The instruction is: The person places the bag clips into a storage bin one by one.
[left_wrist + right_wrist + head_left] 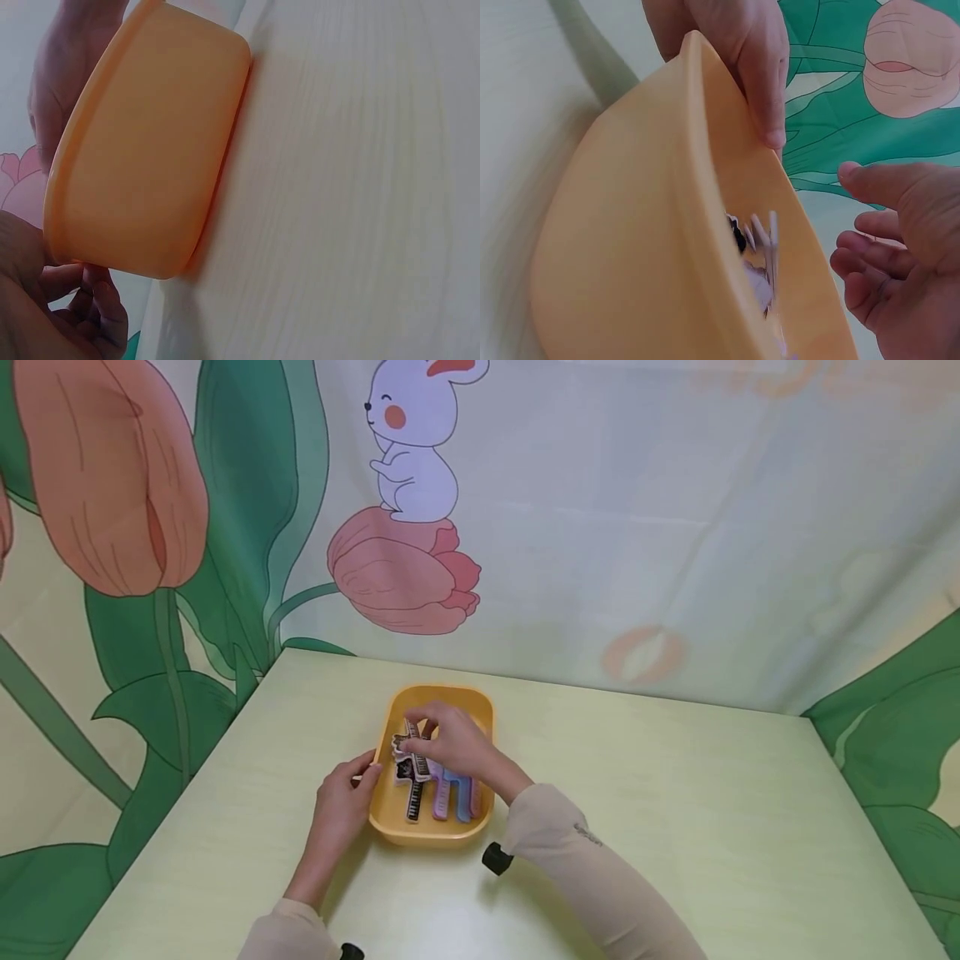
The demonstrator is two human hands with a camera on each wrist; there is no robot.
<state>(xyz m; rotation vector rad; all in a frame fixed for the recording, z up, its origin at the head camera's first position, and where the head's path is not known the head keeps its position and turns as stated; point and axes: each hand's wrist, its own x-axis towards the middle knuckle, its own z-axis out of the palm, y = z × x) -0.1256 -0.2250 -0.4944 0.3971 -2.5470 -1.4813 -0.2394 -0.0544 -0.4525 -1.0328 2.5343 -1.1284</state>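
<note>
A yellow plastic basin (431,840) stands on the table, holding several small flat pieces with piano-key stripes. Among them are a black-and-white piece (414,803), a lilac one (441,800) and a blue one (464,803). My left hand (345,797) grips the basin's left rim, thumb on the rim and fingers curled against the outer wall. Over the basin's upper part, my right hand (459,745) hovers close to the striped pieces. In the right wrist view its thumb and loosely bent fingers stand apart, with nothing seen between them.
The pale table (675,827) extends to the right of the basin. Behind it hangs a cloth (555,527) printed with tulips and a rabbit. A black object (497,858) sits by the right sleeve (577,860).
</note>
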